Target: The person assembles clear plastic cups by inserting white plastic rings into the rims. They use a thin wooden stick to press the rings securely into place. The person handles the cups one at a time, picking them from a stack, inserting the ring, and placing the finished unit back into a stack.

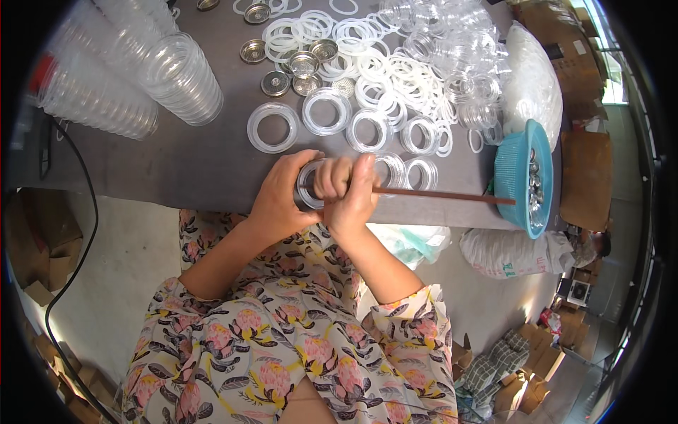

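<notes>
At the near edge of the grey table, my left hand [281, 196] curls around the side of a clear plastic ring [304, 182]. My right hand [350, 198] is a fist wrapped around a thin brown stick [441, 195], which points right toward the blue basket. That fist covers the right part of the held ring and the stick's near end. Several more clear rings [274, 128] lie in rows just beyond my hands, two of the nearest [421, 174] right beside the stick. Behind them spread white sealing rings [395, 71] and round silver metal caps [304, 64].
Stacks of clear plastic cups [182, 81] lie at the far left. A heap of clear plastic parts [452, 42] and a filled plastic bag [531, 78] are at the far right. The blue basket [508, 173] holds shiny pieces. A black cable [92, 191] hangs at left.
</notes>
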A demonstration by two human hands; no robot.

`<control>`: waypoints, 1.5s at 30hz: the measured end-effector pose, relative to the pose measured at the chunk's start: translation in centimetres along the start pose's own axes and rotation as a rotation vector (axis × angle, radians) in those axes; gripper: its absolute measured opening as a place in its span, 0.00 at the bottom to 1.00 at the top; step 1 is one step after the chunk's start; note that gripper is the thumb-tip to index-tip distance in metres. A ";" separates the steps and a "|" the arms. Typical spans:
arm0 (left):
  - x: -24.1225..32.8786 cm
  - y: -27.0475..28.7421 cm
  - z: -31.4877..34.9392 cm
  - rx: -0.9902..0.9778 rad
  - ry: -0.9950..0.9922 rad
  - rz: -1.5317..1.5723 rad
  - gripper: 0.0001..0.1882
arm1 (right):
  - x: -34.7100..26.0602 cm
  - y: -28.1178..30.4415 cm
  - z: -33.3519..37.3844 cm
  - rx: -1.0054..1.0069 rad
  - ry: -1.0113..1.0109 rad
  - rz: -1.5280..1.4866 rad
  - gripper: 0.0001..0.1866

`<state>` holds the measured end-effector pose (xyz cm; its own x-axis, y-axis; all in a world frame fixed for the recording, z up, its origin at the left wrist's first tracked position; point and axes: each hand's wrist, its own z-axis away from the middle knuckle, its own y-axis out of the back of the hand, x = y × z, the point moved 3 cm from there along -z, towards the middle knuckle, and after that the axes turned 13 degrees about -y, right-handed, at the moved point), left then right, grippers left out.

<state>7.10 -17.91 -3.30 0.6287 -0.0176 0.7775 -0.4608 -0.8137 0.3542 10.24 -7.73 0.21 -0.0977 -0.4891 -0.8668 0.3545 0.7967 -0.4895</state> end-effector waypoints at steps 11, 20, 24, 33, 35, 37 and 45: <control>0.1 0.0 0.0 -0.039 0.030 -0.032 0.43 | -2.7 1.0 -1.9 0.225 0.045 0.384 0.28; -0.1 -0.2 -0.4 0.009 -0.104 -0.070 0.37 | 0.0 -0.4 -1.3 0.105 0.074 -0.015 0.28; 1.4 1.1 -0.1 -0.036 -0.286 -0.276 0.31 | -1.0 0.6 -0.4 0.074 0.141 -0.105 0.29; 0.5 4.8 -1.1 0.040 -0.170 -0.564 0.09 | -4.3 2.8 0.9 0.075 0.256 -0.111 0.29; 2.9 4.0 -1.4 -0.055 -0.306 -0.477 0.09 | -5.2 3.6 1.1 0.094 0.308 -0.106 0.30; 3.9 2.7 -1.1 -0.202 -0.360 -0.383 0.09 | -6.4 3.6 1.3 0.109 0.340 -0.121 0.30; 3.5 1.4 -1.2 -0.260 -0.364 -0.233 0.25 | -5.4 3.3 2.6 0.078 0.145 -0.148 0.30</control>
<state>7.90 -18.44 0.53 0.8900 -0.0918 0.4465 -0.3934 -0.6496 0.6506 14.37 -3.37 3.51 -0.2852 -0.5381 -0.7932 0.3967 0.6871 -0.6087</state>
